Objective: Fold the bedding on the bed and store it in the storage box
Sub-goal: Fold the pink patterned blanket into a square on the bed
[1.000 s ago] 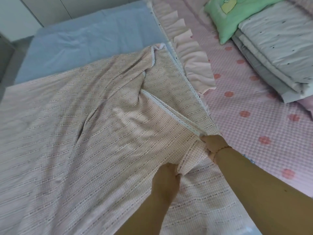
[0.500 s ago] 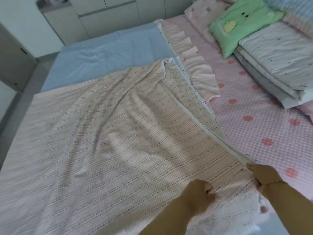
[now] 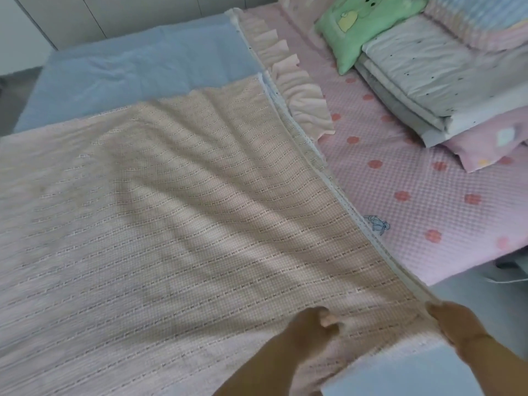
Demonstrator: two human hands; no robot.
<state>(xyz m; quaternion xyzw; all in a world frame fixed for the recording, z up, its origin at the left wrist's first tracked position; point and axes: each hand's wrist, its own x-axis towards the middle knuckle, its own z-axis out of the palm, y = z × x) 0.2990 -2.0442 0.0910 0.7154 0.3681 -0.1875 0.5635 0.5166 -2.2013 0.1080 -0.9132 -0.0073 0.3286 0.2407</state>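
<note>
Two hands: left hand (image 3: 311,328) fisted on near edge of beige blanket (image 3: 177,224); right hand (image 3: 454,324) pinching its near-right corner. One blanket, spread flat, extending far-left from hands over blue sheet (image 3: 128,67). One green pillow (image 3: 363,27), far right.

I see the beige checked woven blanket (image 3: 177,224) now drawn flat and taut across the bed; the bunched fold that rose through its middle a second ago is gone, leaving only shallow ripples. Its white lace-trimmed edge (image 3: 357,218) runs straight toward the near corner. My left hand (image 3: 311,327) and right hand (image 3: 454,324) have pulled back toward the near edge of the bed, farther apart than before, each pinching the blanket's near hem.
</note>
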